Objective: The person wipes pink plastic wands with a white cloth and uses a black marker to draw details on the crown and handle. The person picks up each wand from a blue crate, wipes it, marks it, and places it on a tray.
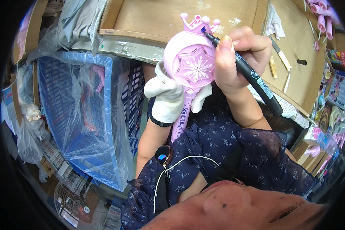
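My left hand (168, 100), in a white cloth glove, grips a pink toy wand (168, 51) just below its round head. The head carries a clear star-shaped window with a white snowflake, and a crown (199, 26) stands on top. Dark writing runs along the wand's handle (182, 118). Bare-skinned, my right hand (243, 56) holds a thick black marker pen (253, 74) like a writing pen. The marker's tip is at the crown's lower edge, by a dark blue gem (203, 29); whether it touches cannot be told. Another gem on the crown is pink.
Ahead lies a cardboard tray (149, 17) with a black pen cap (302, 62), a cutter knife (281, 54) and a white cloth (275, 24). At left stands a blue plastic crate (112, 109) lined with clear film, a pink wand (99, 78) inside. Pink parts (325, 20) lie far right.
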